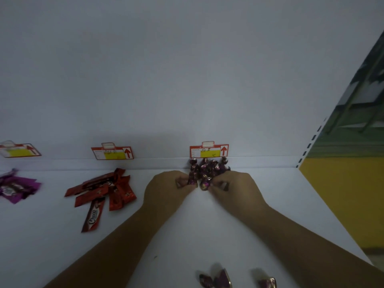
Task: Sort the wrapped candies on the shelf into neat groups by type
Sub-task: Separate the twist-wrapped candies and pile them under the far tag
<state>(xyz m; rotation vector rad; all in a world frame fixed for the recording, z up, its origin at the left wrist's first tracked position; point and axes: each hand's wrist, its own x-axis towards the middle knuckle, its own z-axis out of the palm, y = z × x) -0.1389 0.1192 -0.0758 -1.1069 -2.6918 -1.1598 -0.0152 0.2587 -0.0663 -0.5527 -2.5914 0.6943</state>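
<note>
At the shelf rear, left hand and right hand pinch purple candies.

The left forearm and right forearm are bare all the way to the lower edge of view. The left grip and right grip look bare as well, though the dim, soft view blurs fine detail.
</note>
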